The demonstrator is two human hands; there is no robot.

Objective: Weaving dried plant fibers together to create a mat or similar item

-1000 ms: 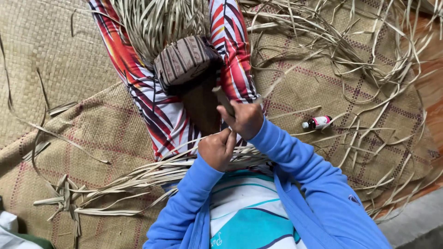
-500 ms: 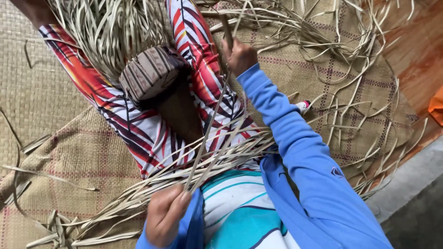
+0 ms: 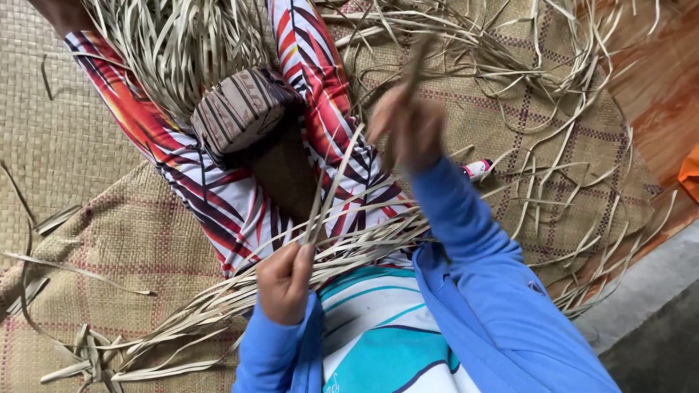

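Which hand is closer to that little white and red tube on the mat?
Right. The right hand is raised just left of the tube; the left hand sits lower, far across the lap.

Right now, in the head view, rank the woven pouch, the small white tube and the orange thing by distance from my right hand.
From the right hand:
1. Small white tube, just beside it on the mat.
2. Woven pouch, across on the lap.
3. Orange thing, at the far right edge.
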